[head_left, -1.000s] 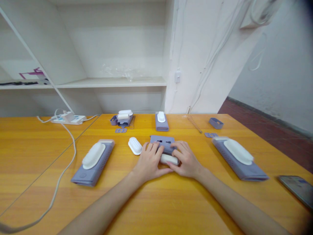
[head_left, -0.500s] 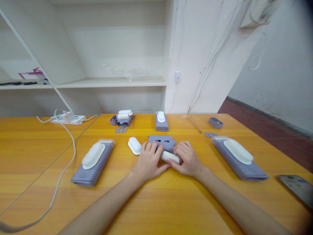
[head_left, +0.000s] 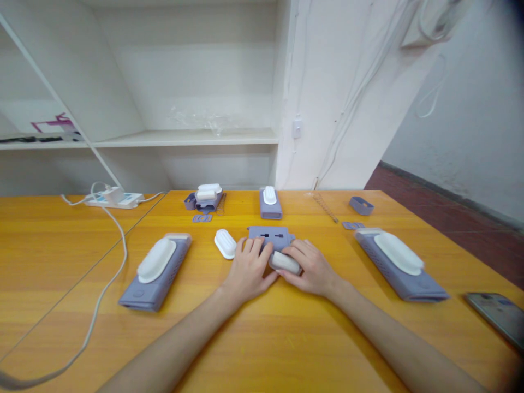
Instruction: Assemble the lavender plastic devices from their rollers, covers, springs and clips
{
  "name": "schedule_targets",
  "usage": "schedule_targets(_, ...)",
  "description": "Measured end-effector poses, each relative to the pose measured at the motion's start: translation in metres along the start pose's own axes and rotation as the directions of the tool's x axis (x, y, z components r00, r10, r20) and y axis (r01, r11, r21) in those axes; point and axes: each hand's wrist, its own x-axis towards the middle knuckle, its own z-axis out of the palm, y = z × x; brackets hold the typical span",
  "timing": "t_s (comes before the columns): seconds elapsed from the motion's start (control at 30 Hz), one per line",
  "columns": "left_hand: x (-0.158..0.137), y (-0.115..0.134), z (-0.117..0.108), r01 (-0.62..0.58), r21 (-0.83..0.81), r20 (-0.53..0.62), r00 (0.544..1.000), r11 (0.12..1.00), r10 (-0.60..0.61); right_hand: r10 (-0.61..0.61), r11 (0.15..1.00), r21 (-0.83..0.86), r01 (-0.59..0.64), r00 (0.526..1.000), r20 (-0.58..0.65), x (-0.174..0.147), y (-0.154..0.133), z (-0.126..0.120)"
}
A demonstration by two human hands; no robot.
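In the middle of the table both hands close around a white rounded block [head_left: 285, 263] with a clear, see-through edge. My left hand [head_left: 249, 273] grips its left end, thumb low and fingers bent over the top. From the other side my right hand [head_left: 309, 267] pinches it between thumb and curled fingers. Just behind lies a purple-grey housing [head_left: 272, 236] with two dark keyhole slots, its near edge partly hidden by my fingers. A ribbed white oval lid [head_left: 225, 243] rests to the left of my left hand.
Purple-grey cases with white oval tops lie at left [head_left: 158, 270], right [head_left: 401, 265] and back [head_left: 271, 203]. Toward the back are a spring [head_left: 325, 207], a purple-grey ring [head_left: 361, 206] and a flat plate [head_left: 352, 225]. A phone [head_left: 495, 314] and a power strip [head_left: 117, 199] flank these.
My right hand has shifted slightly left and its fingers have moved along the white block's top. The block is turned a little; my left hand has barely moved.
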Motion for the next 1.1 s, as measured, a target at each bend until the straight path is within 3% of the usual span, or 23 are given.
schedule_targets(0.3,0.0000,0.0003,-0.0004,0.001,0.011,-0.011,1.000,1.000,-0.001,0.017,0.997,-0.073,-0.028,0.990,-0.142,-0.0057,0.0024,0.0067)
schedule_targets(0.53,-0.0006,0.0011,0.0008,0.011,0.027,-0.012,1.000,1.000,-0.011,0.156,0.976,-0.103,-0.191,0.949,-0.275,-0.0051,0.0062,0.0085)
schedule_targets(0.77,-0.0012,0.0010,0.0017,0.012,0.021,-0.024,1.000,1.000,-0.012,0.288,0.931,-0.127,-0.343,0.901,-0.324,-0.0027,0.0083,0.0078)
schedule_targets(1.1,-0.0004,0.0006,0.0012,0.010,0.016,-0.020,1.000,1.000,-0.010,0.293,0.926,-0.138,-0.351,0.901,-0.320,-0.0026,0.0068,0.0077)
